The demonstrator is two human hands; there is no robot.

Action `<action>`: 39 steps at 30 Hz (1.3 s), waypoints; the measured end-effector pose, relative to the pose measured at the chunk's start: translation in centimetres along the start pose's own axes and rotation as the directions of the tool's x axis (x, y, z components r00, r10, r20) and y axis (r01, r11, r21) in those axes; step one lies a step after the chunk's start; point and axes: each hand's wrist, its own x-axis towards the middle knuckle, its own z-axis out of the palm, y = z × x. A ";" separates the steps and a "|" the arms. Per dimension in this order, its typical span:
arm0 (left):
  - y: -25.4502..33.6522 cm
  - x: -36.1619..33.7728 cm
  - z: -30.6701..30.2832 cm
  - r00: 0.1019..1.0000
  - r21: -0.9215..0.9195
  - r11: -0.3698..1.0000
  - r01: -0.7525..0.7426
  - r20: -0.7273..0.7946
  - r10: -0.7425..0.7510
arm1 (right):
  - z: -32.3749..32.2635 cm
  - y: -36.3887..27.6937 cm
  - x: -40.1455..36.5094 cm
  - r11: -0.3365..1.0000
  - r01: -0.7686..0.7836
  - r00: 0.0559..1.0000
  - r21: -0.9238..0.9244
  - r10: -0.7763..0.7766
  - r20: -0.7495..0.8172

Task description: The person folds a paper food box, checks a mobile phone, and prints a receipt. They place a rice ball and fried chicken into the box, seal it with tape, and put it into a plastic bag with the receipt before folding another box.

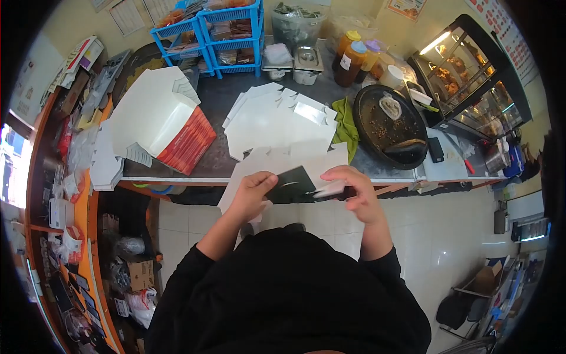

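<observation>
My left hand [253, 192] is closed on a dark green square card [292, 185], thumb on its near face, with a small pale curved mark in the middle. My right hand [356, 190] grips a small silver and black object [331, 191] whose tip meets the card's right edge; I cannot tell its kind. Right behind both hands, white flat cardboard box blanks [242, 171] overhang the counter's front edge. Farther back lies another stack of white blanks [271, 127] with curved slots. An assembled red and white cardboard box [187, 144] stands to the left.
Blue plastic baskets [233, 35] with packets stand at the back. Sauce bottles [349, 62], a round dark tray [377, 138], a green cloth [346, 127] and a lit food display case [463, 76] are on the right. Cluttered orange shelving [94, 271] runs along my left.
</observation>
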 end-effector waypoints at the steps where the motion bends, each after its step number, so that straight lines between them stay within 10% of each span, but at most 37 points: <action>1: -0.6 0.0 0.6 1.000 -0.207 0.978 0.014 -0.003 -0.015 | 0.1 1.8 -1.0 0.994 0.007 0.998 -0.111 -0.013 -0.055; 2: -0.9 -0.2 1.2 0.999 -0.408 0.913 0.029 -0.004 -0.034 | 0.4 3.5 -2.0 0.976 0.003 0.994 -0.220 -0.028 -0.108; 3: -1.2 -0.3 1.7 0.998 -0.155 0.988 0.022 -0.048 -0.030 | 2.4 4.2 -1.9 0.979 0.012 0.930 -0.204 -0.086 -0.356; 6: -0.1 -1.1 3.7 0.987 0.213 0.968 -0.136 -0.052 0.150 | 3.2 2.0 -0.5 0.896 -0.151 0.936 -0.418 -0.008 -0.353; 14: 1.5 -2.2 5.3 0.950 0.262 0.914 -0.309 0.044 0.309 | 0.7 1.0 0.2 0.694 0.353 0.923 -0.627 -0.366 0.115; 17: 1.4 -2.0 5.0 0.839 0.353 0.766 -0.537 0.129 0.528 | 1.3 2.0 0.0 0.875 0.200 0.889 -0.441 -0.351 -0.294; 18: 1.5 -2.0 4.6 0.781 0.404 0.677 -0.615 0.192 0.595 | 1.5 1.2 1.4 0.995 0.000 0.880 0.101 0.048 -0.473; 19: 1.7 -2.0 4.3 0.721 0.383 0.614 -0.690 0.285 0.632 | 1.6 0.4 2.7 0.764 0.036 0.703 0.644 0.438 -0.560; 21: 2.4 -2.0 3.9 0.568 0.307 0.478 -0.823 0.466 0.678 | -4.5 5.0 2.0 0.503 -0.226 0.744 0.834 0.642 -0.186; 22: 2.8 -2.1 3.5 0.634 0.365 0.523 -0.770 0.531 0.562 | -6.8 7.3 1.6 0.208 -0.336 0.763 0.919 0.632 0.136; 23: 3.4 -2.1 3.0 0.685 0.428 0.551 -0.716 0.580 0.440 | -5.1 4.5 2.7 0.311 -0.128 0.756 0.942 0.645 -0.111; 24: 3.8 -1.8 2.7 0.726 0.493 0.565 -0.661 0.612 0.314 | -4.3 3.2 3.2 0.442 -0.041 0.808 0.896 0.542 -0.231; 27: 2.8 0.0 3.2 0.791 0.406 0.686 -0.604 0.205 0.576 | -1.5 2.2 2.0 0.739 0.138 0.881 0.659 0.212 -0.423; 30: 4.0 1.4 4.8 0.940 -0.246 0.908 -0.338 -0.051 0.336 | 0.6 0.4 1.4 0.979 0.146 0.985 0.140 -0.157 0.077; 32: 5.7 1.2 4.3 0.968 -0.315 0.916 -0.247 -0.042 0.247 | 2.6 0.0 1.3 0.921 0.388 0.916 0.037 -0.390 0.094; 35: 5.9 1.5 3.9 0.971 -0.359 0.903 -0.235 -0.036 0.238 | 2.9 0.2 0.6 0.946 0.319 0.945 0.047 -0.314 -0.093; 39: 4.4 0.9 4.9 0.959 -0.298 0.912 -0.283 -0.103 0.264 | 2.8 0.2 0.6 0.893 0.231 0.953 -0.386 -0.289 -0.097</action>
